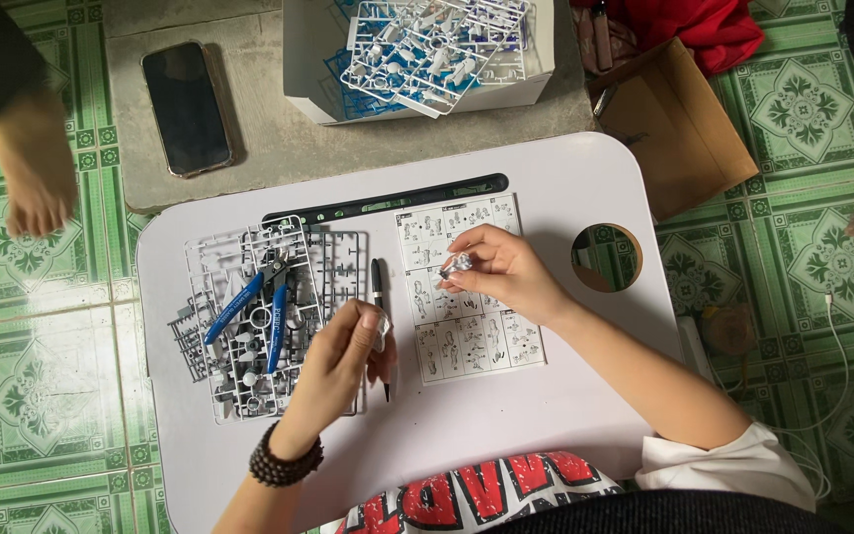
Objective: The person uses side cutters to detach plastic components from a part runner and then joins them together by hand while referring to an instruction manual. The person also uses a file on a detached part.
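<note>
Seen from above, a person sits at a white desk (546,396) working with small plastic model pieces; the right hand (506,272) is curled, its fingertips pinching a tiny pale grey part (457,264) just over a printed instruction sheet (467,341), while the left hand (343,361), wearing a dark bead bracelet (284,463), is loosely closed on a second small white piece (380,334) held against the thumb. Both pieces look very light, stiff and thin, the sort that could snap or slip away if squeezed hard, so a gentle fingertip pinch across their thicker edges seems best. A black pen (379,297) lies between the hands, and blue-handled nippers (254,307) rest on a pile of grey part frames (239,376) to the left. Beyond the desk lie a phone (186,107) and a box (308,69) of white and blue frames on the green tiled floor (822,247)
</note>
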